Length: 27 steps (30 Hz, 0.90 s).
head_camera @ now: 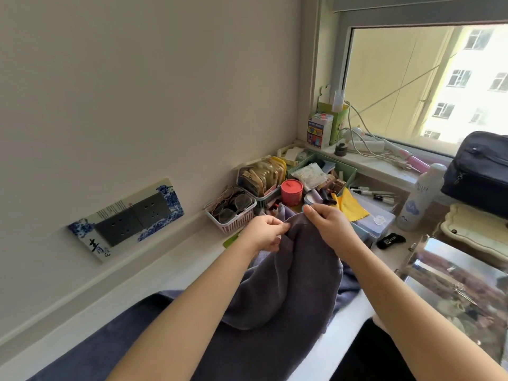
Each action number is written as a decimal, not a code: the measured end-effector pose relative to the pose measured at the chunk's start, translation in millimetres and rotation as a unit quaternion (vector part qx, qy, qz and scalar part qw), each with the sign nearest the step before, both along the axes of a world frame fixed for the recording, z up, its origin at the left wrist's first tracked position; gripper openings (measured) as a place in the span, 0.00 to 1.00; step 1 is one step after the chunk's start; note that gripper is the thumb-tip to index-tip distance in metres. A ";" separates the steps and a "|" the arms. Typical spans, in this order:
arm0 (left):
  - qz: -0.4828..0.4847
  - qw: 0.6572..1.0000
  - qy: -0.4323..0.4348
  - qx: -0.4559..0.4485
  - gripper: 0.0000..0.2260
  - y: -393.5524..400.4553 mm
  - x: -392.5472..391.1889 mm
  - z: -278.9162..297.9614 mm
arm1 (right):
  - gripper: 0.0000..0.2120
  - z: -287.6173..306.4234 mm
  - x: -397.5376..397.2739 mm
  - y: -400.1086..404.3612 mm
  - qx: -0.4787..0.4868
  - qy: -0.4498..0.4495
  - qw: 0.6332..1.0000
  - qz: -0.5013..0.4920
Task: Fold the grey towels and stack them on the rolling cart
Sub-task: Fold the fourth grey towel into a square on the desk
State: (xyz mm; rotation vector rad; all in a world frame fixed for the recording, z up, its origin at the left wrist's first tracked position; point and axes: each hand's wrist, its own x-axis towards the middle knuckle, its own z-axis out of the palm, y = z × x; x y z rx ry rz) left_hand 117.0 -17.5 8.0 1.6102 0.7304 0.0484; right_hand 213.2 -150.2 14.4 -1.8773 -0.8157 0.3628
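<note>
Head view, one frame. I see the left hand (265,232) and the right hand (328,221) raised side by side, each with fingers pinched on the top edge of a grey towel (291,276). The towel hangs from the two grips in a loose bundle, its lower part draping onto a darker cloth (115,336) spread below. No rolling cart in frame; I cannot tell where it stands.

Judgement: edge-finding step, fold not yet started.

Risks noted:
- The grips sit close together, so the towel sags in a bunch. A fold made from here would likely come out crooked.
- Just behind the hands stands a red tin (291,191), a pink basket of glasses (232,213) and a yellow cloth (351,206). Shaking the towel out forward could sweep into them.
- Thumb-and-finger pinches are light; a sharp flick may slip a corner free.
</note>
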 end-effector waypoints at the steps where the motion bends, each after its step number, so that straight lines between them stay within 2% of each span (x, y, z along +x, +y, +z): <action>1: 0.021 1.000 0.001 -0.016 0.07 -2.8 -1.6 -2.8 | 0.20 0.2 -1.8 1.1 0.003 0.003 1.000 0.002; 4: 0.077 0.991 -0.023 -0.102 0.07 -11.6 -6.0 -9.2 | 0.19 -2.1 -4.7 2.3 0.004 0.010 1.000 0.009; 8: 0.134 0.978 -0.053 -0.151 0.06 -12.9 -10.1 -11.7 | 0.20 -4.5 -4.4 1.1 0.009 0.017 1.000 0.005; 13: 0.159 0.949 -0.070 -0.264 0.09 -8.5 -13.1 -2.7 | 0.18 -8.1 -3.7 0.9 -0.022 -0.032 0.999 0.001; 16: 0.144 0.941 -0.048 -0.303 0.12 -2.2 -14.7 3.4 | 0.18 -11.8 -2.2 4.1 -0.049 -0.070 0.996 -0.005; 21: 0.115 0.954 -0.044 -0.273 0.14 9.8 -10.1 8.0 | 0.19 -13.9 2.7 8.9 -0.076 -0.080 0.994 -0.004; 23: 0.084 0.969 -0.076 -0.217 0.13 12.6 -8.7 12.0 | 0.19 -10.6 3.4 12.3 -0.084 -0.083 0.993 0.003; 27: -0.070 0.992 -0.081 -0.063 0.07 25.5 -9.6 20.9 | 0.18 3.0 6.2 13.1 -0.062 -0.059 0.996 -0.003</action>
